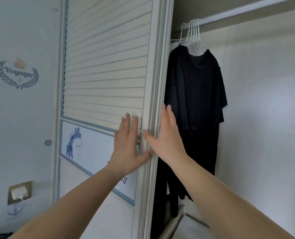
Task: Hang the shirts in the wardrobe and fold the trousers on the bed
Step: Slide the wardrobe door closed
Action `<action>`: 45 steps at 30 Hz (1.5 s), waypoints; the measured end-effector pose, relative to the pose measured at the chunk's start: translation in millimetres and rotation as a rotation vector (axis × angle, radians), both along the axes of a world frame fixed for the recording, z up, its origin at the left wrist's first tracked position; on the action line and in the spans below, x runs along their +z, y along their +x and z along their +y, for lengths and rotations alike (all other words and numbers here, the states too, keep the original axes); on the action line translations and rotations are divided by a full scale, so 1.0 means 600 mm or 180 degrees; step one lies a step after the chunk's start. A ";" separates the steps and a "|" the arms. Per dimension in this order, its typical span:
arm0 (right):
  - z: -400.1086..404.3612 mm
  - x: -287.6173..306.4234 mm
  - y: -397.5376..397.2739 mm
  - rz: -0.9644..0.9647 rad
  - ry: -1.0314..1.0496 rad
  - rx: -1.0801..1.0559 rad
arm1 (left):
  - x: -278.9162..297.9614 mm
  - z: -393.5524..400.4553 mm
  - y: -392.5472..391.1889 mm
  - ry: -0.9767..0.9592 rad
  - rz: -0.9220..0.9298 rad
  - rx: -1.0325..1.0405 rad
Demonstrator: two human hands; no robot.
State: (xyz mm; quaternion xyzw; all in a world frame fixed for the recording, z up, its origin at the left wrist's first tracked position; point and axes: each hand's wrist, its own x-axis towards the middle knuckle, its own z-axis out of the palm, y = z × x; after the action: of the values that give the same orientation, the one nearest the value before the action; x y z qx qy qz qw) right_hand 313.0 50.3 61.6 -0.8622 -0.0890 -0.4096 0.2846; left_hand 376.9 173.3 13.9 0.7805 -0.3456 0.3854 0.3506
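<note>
Against the wardrobe door (pixel 107 69), the left hand (pixel 127 144) lies flat, fingers straight and slightly spread. Right hand (pixel 165 137) presses the door's edge, fingers straight. Black shirts (pixel 195 90) hang right, beyond the fingertips, inside the wardrobe.

- Wardrobe door (pixel 107 66): white, with fine horizontal slat lines and a grey-blue border round its panels.
- Door's lower panel (pixel 91 150), at 7 o'clock from the slats: white with a blue cartoon figure and dark lettering.
- Shirts (pixel 195 90) on the rail: black, plain.
- Hangers (pixel 192 31) at 12 o'clock above them: white.
- Wall (pixel 22 118): pale, with a grey-blue "Voyager" wreath emblem (pixel 17 73) topped by an orange boat.
- Wall switch (pixel 20 192) at 6 o'clock below the emblem: white in a brass-coloured plate.
</note>
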 end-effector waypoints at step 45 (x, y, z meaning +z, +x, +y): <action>-0.169 0.037 -0.231 0.0012 0.0644 -0.0196 | -0.022 -0.194 -0.176 0.0392 -0.0880 -0.0463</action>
State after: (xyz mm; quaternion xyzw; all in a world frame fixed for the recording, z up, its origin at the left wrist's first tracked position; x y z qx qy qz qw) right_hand 174.2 -51.4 83.9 -0.8321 -0.0201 -0.4234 0.3576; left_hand 271.3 57.1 0.7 0.7129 -0.4691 0.4408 0.2782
